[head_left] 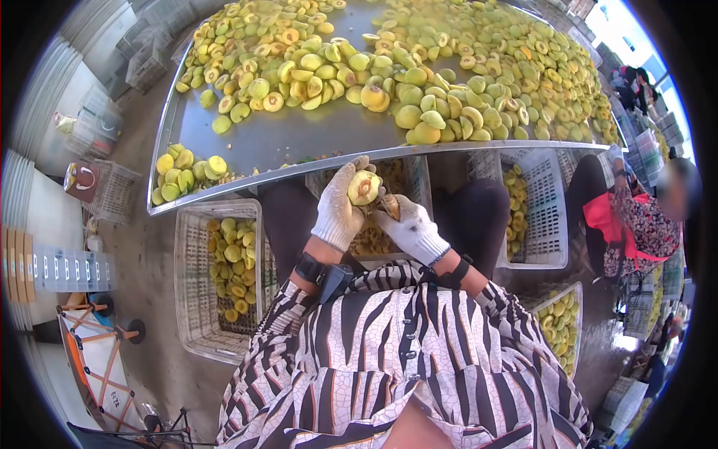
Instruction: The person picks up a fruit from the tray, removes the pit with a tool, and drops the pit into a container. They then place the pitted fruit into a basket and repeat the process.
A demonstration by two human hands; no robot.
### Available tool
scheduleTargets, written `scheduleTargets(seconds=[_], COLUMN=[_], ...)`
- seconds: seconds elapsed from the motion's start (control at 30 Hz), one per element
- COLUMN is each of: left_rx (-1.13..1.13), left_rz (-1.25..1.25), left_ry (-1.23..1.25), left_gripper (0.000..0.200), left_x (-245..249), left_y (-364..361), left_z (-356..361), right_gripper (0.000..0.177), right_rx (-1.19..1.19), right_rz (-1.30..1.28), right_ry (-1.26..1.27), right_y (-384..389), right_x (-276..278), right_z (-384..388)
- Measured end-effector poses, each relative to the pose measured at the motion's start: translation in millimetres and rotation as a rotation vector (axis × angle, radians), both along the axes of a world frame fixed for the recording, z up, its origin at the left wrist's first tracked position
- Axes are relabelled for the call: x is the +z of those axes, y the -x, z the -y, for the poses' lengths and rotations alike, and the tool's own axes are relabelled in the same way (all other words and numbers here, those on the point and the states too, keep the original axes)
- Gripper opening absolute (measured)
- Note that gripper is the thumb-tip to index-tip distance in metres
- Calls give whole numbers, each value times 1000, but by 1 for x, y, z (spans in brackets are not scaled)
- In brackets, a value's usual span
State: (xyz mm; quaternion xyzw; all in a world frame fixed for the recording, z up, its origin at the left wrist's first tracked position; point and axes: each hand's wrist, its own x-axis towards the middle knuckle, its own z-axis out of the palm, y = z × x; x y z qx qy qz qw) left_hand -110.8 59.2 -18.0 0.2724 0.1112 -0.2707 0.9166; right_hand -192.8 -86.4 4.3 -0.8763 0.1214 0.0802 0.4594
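My left hand (340, 209), in a white knit glove, is closed around a cut yellow-green stone fruit (364, 187), whose brown centre faces up. Close beside it on the right, my gloved right hand (407, 228) has its fingers curled, with the fingertips near the fruit. Whatever those fingers grip is too small and dark to make out. Both hands are just below the front rim of a metal table (254, 142) heaped with halved fruit (314, 75). Under them stands a crate (419, 179) with fruit pieces inside, partly hidden by my hands.
Plastic crates of fruit stand at left (183, 277), right (550, 209) and lower right (574, 329). A small fruit pile (187, 173) lies at the table's left corner. Another person (636, 224) sits at the right. A folding frame (101, 359) lies lower left.
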Motion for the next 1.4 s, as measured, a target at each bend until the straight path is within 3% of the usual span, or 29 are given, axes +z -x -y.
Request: scheduleTargets(seconds=[0.3,0.4,0.5,0.6,0.7,0.8,0.9,1.0,1.1,1.2,1.3,1.4], left_rx=[63,105,124,75,29,-127,-264,-270,-291,-295,-269,-365], left_rz=[186,249,290,353,392,381,427,441,495,521,468,575], left_ry=[-165,-264,-335,-329,-301,-340,-298,-471,-551,-460,-272,-223], left_gripper=[32,32,32,33,30,38,43,49,52,51,52,54], left_x=[-5,-5,-6,-10,-11,-1,-7,-10,-7,-11,-16,-19], left_y=[13,20,26,31,35,35,27,19,19,19,20,14], left_z=[7,10,12,13,12,7,4,16,26,27,27,26], right_gripper=[41,41,38,37,33,32,30,32,35,35,31,29], right_rx=[82,100,147,183,238,240,253,260,375,362,315,333], right_rz=[-24,-92,-93,-132,-34,-303,-244,-324,-324,-412,-616,-539], right_ry=[82,10,-215,94,-87,-610,-485,-528,89,-110,-566,-710], right_y=[-2,0,2,8,10,19,21,21,14,13,15,17], right_x=[-11,-6,-21,-8,-34,-26,-12,1,6,4,25,22], right_z=[-4,-7,-3,2,11,22,25,28,31,34,40,41])
